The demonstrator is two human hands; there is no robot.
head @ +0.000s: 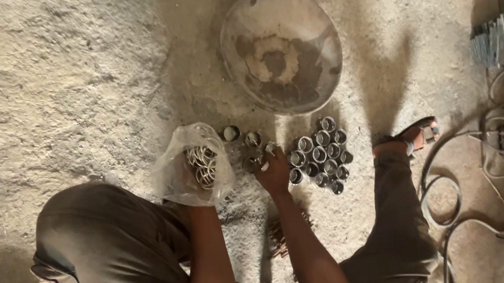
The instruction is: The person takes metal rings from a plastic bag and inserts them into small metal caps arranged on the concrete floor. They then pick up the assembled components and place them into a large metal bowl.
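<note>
Your left hand (189,201) grips the clear bag of rings (199,164); keep it steady. Your right hand (273,170) pinches a small metal sleeve (265,153) on the ground beside the clustered sleeves (320,154); place upright, short of the pan (282,50)

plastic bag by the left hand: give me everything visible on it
The plastic bag is thin, clear and crumpled, its mouth open upward. Inside lies a bunch of pale metal rings, seen through the film. It rests on the rough concrete floor against the person's left knee. The left hand is mostly hidden behind it, apparently holding it from below. Small metal sleeves stand apart, to its right.
</note>
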